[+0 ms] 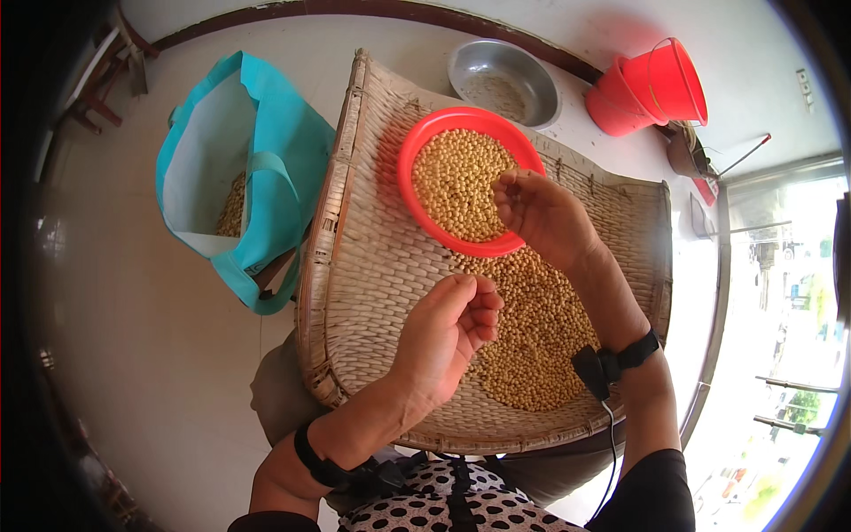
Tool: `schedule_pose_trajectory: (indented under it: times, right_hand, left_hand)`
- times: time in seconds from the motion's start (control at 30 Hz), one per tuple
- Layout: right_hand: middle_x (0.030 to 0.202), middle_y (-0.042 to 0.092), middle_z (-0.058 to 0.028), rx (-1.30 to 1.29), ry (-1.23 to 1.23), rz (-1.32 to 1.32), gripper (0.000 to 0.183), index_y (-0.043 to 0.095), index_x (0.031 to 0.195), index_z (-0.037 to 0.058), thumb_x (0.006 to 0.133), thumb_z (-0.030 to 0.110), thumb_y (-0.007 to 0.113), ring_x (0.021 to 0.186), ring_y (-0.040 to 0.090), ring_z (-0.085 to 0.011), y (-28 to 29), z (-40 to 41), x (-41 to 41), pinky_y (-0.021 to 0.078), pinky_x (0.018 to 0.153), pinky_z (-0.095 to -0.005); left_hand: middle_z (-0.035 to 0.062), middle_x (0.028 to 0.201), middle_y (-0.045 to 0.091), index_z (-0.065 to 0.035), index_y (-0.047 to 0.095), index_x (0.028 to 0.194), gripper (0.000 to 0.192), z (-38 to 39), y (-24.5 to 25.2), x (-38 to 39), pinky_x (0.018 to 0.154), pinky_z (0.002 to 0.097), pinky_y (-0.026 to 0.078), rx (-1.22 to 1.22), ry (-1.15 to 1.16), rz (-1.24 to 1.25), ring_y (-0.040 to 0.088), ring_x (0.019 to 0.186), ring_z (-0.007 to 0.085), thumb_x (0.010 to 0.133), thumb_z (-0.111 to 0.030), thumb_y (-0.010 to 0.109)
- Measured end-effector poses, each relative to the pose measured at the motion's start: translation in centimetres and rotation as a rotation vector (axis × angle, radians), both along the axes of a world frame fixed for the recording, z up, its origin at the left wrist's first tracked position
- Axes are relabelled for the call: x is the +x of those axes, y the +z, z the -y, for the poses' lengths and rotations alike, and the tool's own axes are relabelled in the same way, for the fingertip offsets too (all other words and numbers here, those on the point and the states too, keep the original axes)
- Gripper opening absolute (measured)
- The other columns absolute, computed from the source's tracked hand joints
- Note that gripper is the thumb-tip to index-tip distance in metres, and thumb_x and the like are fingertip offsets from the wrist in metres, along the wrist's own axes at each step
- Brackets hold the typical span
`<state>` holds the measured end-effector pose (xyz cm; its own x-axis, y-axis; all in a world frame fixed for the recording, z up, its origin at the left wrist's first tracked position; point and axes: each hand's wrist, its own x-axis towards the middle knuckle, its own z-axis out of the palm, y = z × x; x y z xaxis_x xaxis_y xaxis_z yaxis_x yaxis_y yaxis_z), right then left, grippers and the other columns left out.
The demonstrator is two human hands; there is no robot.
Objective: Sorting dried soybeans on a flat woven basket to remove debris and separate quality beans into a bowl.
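A woven bamboo winnowing tray (379, 266) rests on my lap, with a heap of dry soybeans (538, 332) spread over its right half. On its far part stands a red plastic bowl (415, 219) filled with more soybeans. My left hand (452, 329) hovers over the tray beside the heap, fingers curled towards the palm; whether beans are inside cannot be told. Over the bowl's right rim is my right hand (542, 209), its fingers bent and the fingertips near the beans in the bowl; its grasp is partly hidden.
To the left stands a turquoise bag (286, 113) with beans inside. Beyond the tray are a metal basin (538, 80) and red buckets (621, 100) by the wall. A wooden stool (123, 66) is at the far left. A cable (613, 432) hangs from my right wrist strap.
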<state>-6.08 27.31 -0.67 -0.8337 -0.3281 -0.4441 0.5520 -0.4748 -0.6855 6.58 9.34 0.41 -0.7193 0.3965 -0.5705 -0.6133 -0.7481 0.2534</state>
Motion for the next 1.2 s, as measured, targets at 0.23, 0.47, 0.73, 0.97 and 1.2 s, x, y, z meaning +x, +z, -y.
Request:
schedule_pose_trajectory:
  times: [0.23, 0.47, 0.73, 0.97, 1.2]
  right_hand:
    - [0.066, 0.050, 0.0000, 1.042, 0.385, -0.560, 0.017, 0.068, 0.090, 0.0064, 0.081, 0.020, 0.072, 0.060, 0.046, -0.0062, -1.9, 2.9, -0.5, 0.0392, 0.055, -0.0237]
    - [0.087, 0.066, -0.0130, 1.360, 0.338, -0.968, 0.022, 0.070, 0.100, 0.0089, 0.079, 0.015, 0.068, 0.079, 0.064, -0.0264, -4.5, 6.1, -5.8, 0.0497, 0.074, -0.0392]
    - [0.098, 0.066, -0.0122, 1.459, 0.445, -1.080, 0.020, 0.070, 0.099, 0.0145, 0.080, 0.014, 0.065, 0.092, 0.063, -0.0339, -6.1, 7.6, -7.6, 0.0503, 0.080, -0.0446]
    - [0.086, 0.064, -0.0044, 1.033, 0.381, -0.733, 0.010, 0.065, 0.091, 0.0059, 0.088, 0.014, 0.060, 0.080, 0.063, -0.0211, -4.7, 4.4, -8.3, 0.0519, 0.072, -0.0367]
    - [0.104, 0.062, -0.0103, -0.188, 0.102, -0.246, 0.019, 0.058, 0.107, 0.0004, 0.092, 0.009, 0.050, 0.096, 0.059, -0.0189, 1.3, -0.8, -3.0, 0.0491, 0.090, -0.0341]
  left_hand:
    - [0.0041, 0.090, 0.062, -0.0050, 0.058, 0.104, 0.014, -0.1, 0.1, -0.1, 0.070, 0.0262, 0.048, -0.053, -0.067, -0.036, 0.057, 0.077, 0.0106, 0.098, -0.014, 0.050]
    - [0.0036, 0.089, 0.062, -0.0046, 0.059, 0.105, 0.014, 0.2, 0.5, -0.2, 0.069, 0.0255, 0.047, -0.078, -0.066, -0.038, 0.056, 0.076, 0.0101, 0.098, -0.013, 0.050]
    - [0.0030, 0.089, 0.061, -0.0049, 0.059, 0.105, 0.014, 0.5, 0.7, -0.2, 0.068, 0.0254, 0.047, -0.051, -0.079, -0.033, 0.055, 0.074, 0.0094, 0.098, -0.013, 0.050]
    - [0.0032, 0.088, 0.061, -0.0047, 0.059, 0.104, 0.015, 0.5, 0.6, -0.1, 0.069, 0.0262, 0.047, -0.047, -0.057, -0.064, 0.055, 0.075, 0.0095, 0.098, -0.016, 0.051]
    - [0.0081, 0.097, 0.063, -0.0030, 0.059, 0.106, 0.025, 0.4, 0.2, -0.1, 0.080, 0.0302, 0.052, 0.017, 0.049, 0.030, 0.059, 0.086, 0.0147, 0.100, -0.026, 0.050]
